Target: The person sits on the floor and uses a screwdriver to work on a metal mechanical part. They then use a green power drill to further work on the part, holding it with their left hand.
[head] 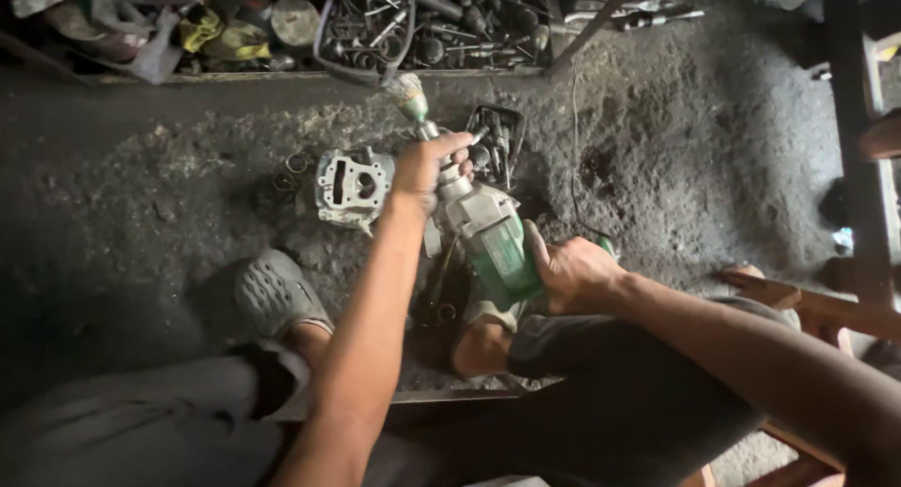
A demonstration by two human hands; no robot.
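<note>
At the left of the middle, a grey metal engine part [353, 185] lies on the dirty floor [188, 187], just beside the left hand [427, 166]. That hand is wrapped tight around the front neck of the green power tool [488, 234], right behind its wire brush [409, 97]. To the right, the right hand [572, 273] is shut on the tool's back end; the tool looks to be getting set up, and brushing the part would need the brush tipped down onto it.

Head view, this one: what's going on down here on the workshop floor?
A person sitting low holds a green and grey power drill with a wire brush at its tip. The right hand grips the body; the left hand grips the front near the chuck. A grey metal engine part lies on the gritty floor beside it.
</note>
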